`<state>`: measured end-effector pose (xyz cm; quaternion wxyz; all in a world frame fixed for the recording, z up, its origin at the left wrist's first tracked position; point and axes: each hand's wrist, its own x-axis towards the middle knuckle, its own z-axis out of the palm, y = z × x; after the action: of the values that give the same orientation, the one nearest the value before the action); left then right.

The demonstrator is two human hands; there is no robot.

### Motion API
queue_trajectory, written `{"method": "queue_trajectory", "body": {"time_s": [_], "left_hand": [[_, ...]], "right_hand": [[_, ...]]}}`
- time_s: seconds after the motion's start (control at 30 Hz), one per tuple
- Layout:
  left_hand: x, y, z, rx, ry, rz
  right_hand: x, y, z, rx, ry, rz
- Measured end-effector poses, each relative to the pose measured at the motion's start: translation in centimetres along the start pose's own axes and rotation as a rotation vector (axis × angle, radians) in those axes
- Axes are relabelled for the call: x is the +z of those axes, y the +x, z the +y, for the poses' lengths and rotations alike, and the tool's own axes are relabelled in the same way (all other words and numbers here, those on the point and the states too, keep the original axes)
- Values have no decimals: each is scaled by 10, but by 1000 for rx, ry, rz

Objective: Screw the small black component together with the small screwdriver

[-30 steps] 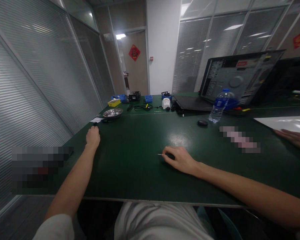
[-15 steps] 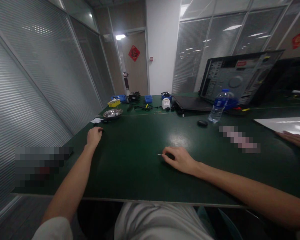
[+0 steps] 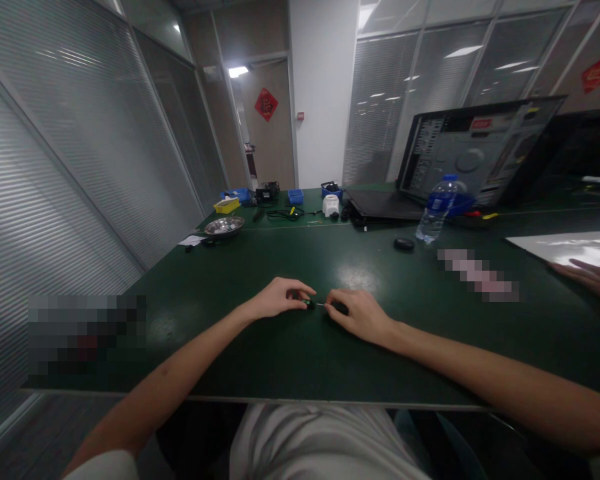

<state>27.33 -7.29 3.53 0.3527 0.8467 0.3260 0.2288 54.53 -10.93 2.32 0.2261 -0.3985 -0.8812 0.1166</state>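
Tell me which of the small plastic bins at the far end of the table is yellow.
The yellow bin is the leftmost one, just behind the metal bowl. The other bins along that far edge are blue.

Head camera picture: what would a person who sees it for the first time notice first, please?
First, the two hands meeting at the middle of the green table: the left hand pinches a small dark part, and the right hand holds a thin tool whose metal tip points at it. Next, the water bottle and the open computer case at the far right.
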Motion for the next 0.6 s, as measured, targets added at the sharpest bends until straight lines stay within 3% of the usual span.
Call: {"method": "queue_trajectory", "body": {"time_s": [0.13, 0.3, 0.6], "left_hand": [[19, 4, 9, -21, -49, 15], [17, 1, 0, -13, 4, 40], [19, 1, -1, 66, -93, 94]], "right_hand": [[2, 0, 2, 3, -13, 2], [0, 0, 2, 5, -12, -6], [-1, -1, -1, 26, -48, 10]]}}
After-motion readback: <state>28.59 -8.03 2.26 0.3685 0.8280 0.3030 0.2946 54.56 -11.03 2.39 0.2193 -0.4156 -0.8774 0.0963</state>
